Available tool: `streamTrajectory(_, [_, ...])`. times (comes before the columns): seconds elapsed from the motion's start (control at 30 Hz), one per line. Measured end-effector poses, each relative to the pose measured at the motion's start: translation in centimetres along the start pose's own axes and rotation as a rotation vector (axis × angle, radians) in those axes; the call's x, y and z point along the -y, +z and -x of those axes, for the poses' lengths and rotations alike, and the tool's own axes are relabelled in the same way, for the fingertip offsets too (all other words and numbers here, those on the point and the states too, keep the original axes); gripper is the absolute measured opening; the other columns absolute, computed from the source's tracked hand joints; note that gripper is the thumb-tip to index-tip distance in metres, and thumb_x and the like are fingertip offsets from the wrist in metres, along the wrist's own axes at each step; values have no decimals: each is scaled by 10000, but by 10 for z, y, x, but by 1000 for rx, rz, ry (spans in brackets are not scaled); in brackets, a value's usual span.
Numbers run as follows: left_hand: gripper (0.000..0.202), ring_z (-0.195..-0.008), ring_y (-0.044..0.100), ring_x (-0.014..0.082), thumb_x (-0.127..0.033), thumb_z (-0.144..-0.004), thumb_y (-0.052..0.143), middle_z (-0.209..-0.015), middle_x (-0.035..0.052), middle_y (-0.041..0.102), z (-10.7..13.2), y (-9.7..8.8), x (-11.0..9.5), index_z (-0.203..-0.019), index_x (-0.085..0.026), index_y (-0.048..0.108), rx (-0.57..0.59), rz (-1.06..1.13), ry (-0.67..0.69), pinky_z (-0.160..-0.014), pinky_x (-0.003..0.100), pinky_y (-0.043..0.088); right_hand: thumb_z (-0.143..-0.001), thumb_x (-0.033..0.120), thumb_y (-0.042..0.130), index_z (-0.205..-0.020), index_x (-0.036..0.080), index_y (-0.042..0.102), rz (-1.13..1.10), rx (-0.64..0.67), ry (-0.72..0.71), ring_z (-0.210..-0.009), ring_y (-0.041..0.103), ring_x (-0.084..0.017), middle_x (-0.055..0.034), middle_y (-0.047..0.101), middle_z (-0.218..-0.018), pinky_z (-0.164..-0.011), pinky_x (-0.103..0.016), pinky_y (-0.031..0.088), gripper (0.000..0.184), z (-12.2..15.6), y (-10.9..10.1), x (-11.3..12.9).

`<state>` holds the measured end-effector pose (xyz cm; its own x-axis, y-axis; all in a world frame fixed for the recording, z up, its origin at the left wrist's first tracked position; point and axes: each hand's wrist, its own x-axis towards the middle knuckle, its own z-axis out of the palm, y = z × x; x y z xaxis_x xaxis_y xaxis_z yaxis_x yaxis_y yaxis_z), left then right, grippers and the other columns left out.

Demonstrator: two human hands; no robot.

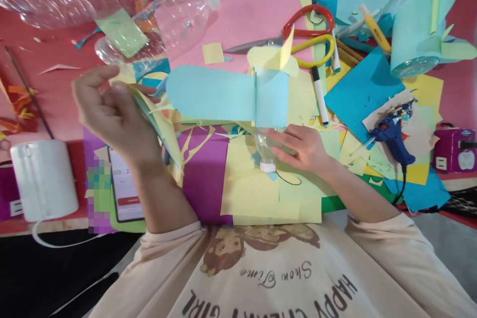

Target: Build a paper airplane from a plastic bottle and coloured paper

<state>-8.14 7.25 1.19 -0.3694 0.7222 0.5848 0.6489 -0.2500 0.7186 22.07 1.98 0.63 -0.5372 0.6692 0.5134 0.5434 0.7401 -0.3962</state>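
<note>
A small clear plastic bottle lies with its white cap toward me. Light blue paper is wrapped on the bottle, and a long round-ended flap stretches left from it. Pale yellow cut-outs stand at its far end. My right hand holds the bottle near the neck, fingers laid across it. Off to the left, my left hand is raised, with yellow paper pinched at its edge between thumb and fingers. Part of that grip is hidden behind the paper.
Red- and yellow-handled scissors and a marker lie beyond the bottle. A blue glue gun with a cord rests at right, below a blue-wrapped bottle. Clear bottles, a phone and a white case are at left.
</note>
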Motion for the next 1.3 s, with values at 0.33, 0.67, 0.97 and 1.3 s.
streamTrajectory(0.33, [405,-923,633,146,-515,-969,434,-923,55,640,12,5,-17,-930,-131,559,208,-98,174,-826,328,509,-979,347,445,-1507,286,268,-223,114,130,-1095,555,-235,-123,541,-1205,-904,-406,521,560,1,6,-2])
streamTrajectory(0.67, [314,-770,564,136,-418,-939,535,-758,11,562,17,1,-19,-825,-131,591,97,-120,346,-752,295,460,-983,275,428,-1244,244,578,-246,37,31,-767,542,-158,-45,557,-866,-672,-300,498,303,-1,4,0])
streamTrajectory(0.97, [435,-811,639,191,-547,-940,396,-882,72,650,23,5,-30,-1044,-153,548,527,-234,135,-746,350,520,-1026,397,322,-1376,158,502,-138,286,103,-658,535,-157,-13,588,-707,-635,-285,438,460,-1,3,-1])
streamTrajectory(1.3, [144,-976,626,233,-208,-811,537,-1002,58,646,50,-7,-28,-941,-217,598,813,-270,12,-897,418,508,-939,455,503,-968,141,652,-48,225,59,-686,582,-181,-61,659,-744,-607,-310,442,349,-2,-4,27])
